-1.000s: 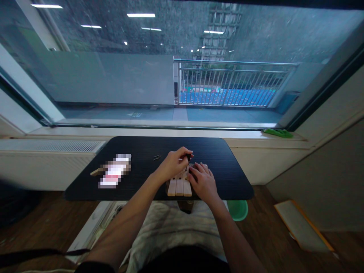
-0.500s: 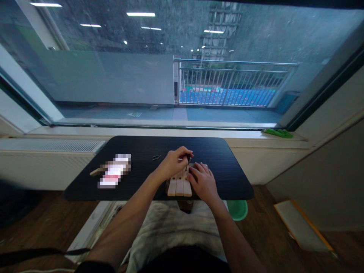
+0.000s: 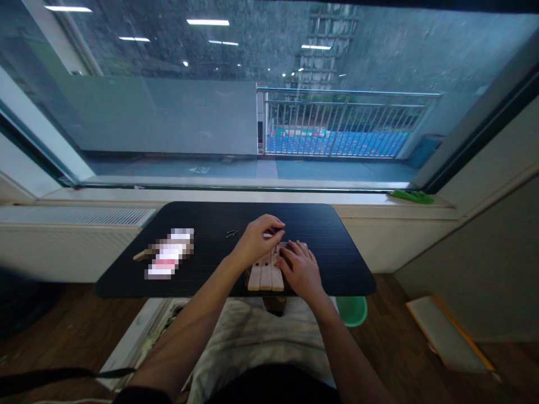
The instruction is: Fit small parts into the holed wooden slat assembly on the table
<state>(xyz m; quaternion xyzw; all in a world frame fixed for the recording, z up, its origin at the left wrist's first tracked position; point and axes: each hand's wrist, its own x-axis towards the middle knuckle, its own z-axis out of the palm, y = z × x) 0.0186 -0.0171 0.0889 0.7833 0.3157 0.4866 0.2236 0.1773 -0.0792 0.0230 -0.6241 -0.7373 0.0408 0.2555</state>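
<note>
Three pale wooden slats (image 3: 266, 278) lie side by side near the front edge of the black table, each with a dark hole. My left hand (image 3: 260, 238) is closed above their far end, thumb and fingers pinching a small dark-handled screwdriver (image 3: 275, 230) that is held upright and mostly hidden by the fingers. My right hand (image 3: 301, 268) rests on the right side of the wooden piece, fingers spread over it and thumb near the rightmost slat. What lies under the right palm is hidden.
Several small screws (image 3: 231, 233) lie on the black table (image 3: 202, 269) left of my hands. A pixelated flat item (image 3: 168, 255) with a wooden stick (image 3: 141, 255) lies further left. A green basin (image 3: 351, 311) is below the right edge; a green cloth (image 3: 410, 196) is on the sill.
My left hand has turned slightly, its fingers curling further over the screwdriver, so less of the dark handle shows. The right hand and slats have stayed in place.
</note>
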